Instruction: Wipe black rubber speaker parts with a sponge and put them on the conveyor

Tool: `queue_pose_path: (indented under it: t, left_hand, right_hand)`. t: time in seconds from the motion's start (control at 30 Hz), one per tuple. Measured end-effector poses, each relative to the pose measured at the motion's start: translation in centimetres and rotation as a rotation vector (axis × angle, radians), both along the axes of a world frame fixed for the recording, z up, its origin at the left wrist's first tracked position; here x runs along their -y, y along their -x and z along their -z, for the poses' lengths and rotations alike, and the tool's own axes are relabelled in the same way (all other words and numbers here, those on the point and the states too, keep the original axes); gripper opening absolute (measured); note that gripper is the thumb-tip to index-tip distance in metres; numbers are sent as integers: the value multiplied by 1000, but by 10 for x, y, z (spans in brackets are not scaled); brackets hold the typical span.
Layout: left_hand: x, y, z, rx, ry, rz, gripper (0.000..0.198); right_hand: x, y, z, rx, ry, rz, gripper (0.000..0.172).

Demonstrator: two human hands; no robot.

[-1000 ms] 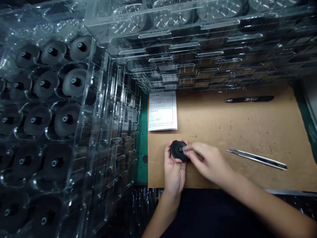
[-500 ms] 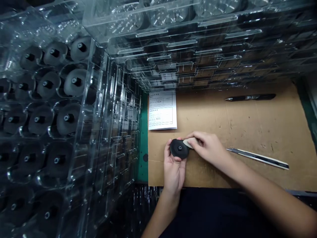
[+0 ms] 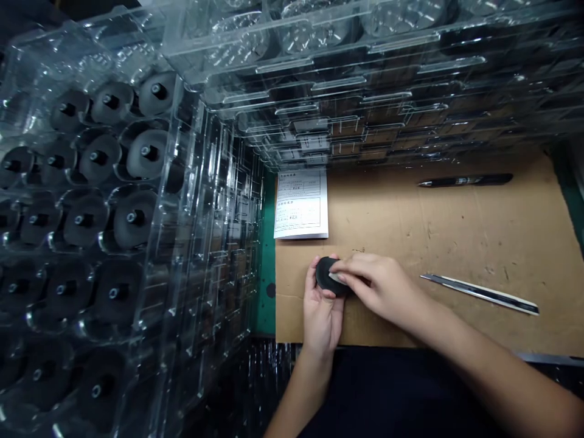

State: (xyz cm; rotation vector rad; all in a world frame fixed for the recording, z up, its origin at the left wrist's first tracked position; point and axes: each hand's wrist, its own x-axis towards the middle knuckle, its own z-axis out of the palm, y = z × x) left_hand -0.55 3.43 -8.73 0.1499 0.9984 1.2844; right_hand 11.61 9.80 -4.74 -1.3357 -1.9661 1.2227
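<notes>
My left hand [image 3: 322,313] is wrapped around a round black disc-shaped part [image 3: 325,277], holding it by the rim above the cardboard. Pinched in my right hand [image 3: 376,280] is a small whitish pad [image 3: 336,278], which looks like a folded cloth or eraser. The pad lies against the face of the disc near its middle, and my right fingers cover the disc's hub. A utility knife [image 3: 479,293] rests on the cardboard right of my right hand.
A cardboard sheet [image 3: 387,219] covers the green bench [image 3: 269,261]. Printed paper slips [image 3: 301,213] and a black pen [image 3: 465,180] lie on it. Stacked clear plastic trays [image 3: 292,91] wall the back; more on the left [image 3: 152,274] hold similar black discs [image 3: 134,218].
My right hand has moved the whitish pad from the disc's right rim inward across its face, hiding the hub. The left hand keeps its hold. The whole view has shifted slightly.
</notes>
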Motion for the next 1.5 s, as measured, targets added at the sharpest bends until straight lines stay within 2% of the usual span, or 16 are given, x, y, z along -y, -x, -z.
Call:
queue_pose_path:
  t: [0.17,0.33,0.43,0.5,0.57,0.63,0.73,0.8,0.9,0.97,1.1,1.2,1.27,1.37,1.43,1.5]
  left_hand:
    - [-1,0,-1,-3,3,-7,53]
    - [-3,1,-5,57,-39,32,59]
    - [-3,1,-9,75,-30,50,59]
    - [-3,0,-16,67,-28,78,59]
    - [-1,0,-25,45,-4,133,57]
    - [2,1,-35,29,47,202,54]
    - [6,3,-49,21,103,240,54]
    - [8,1,-56,5,107,233,57]
    - [9,-4,-65,-15,104,249,56]
    - [9,-5,-72,2,96,275,60]
    - [9,-8,-82,13,74,287,65]
    - [8,-12,-86,0,40,301,54]
    - [7,-14,-89,27,8,334,60]
    - [7,-14,-91,63,-8,354,71]
    - [8,-16,-92,62,-6,352,73]
    - [10,-20,-93,16,26,348,71]
  right_hand:
    - [10,0,4,-1,-7,22,23]
    - [32,-45,11,57,66,153,21]
    - [35,-60,-1,109,109,247,21]
    - [35,-50,-15,61,92,263,23]
    - [35,-31,-29,-68,-23,256,26]
    - [37,-14,-40,-189,-132,210,28]
    - [39,-6,-52,-232,-50,38,24]
    - [38,-10,-57,-190,-11,-7,21]
    - [43,-16,-63,-175,-233,129,25]
    - [50,-20,-68,-224,-308,126,30]
    - [54,-25,-77,-239,-133,-12,25]
    - [51,-27,-80,-223,-325,110,27]
    - [55,-32,-80,-258,-429,100,30]
    - [68,-49,-80,-251,-311,-43,30]
    - [72,-60,-82,-152,-238,-9,29]
    - [68,-64,-84,-31,-290,95,30]
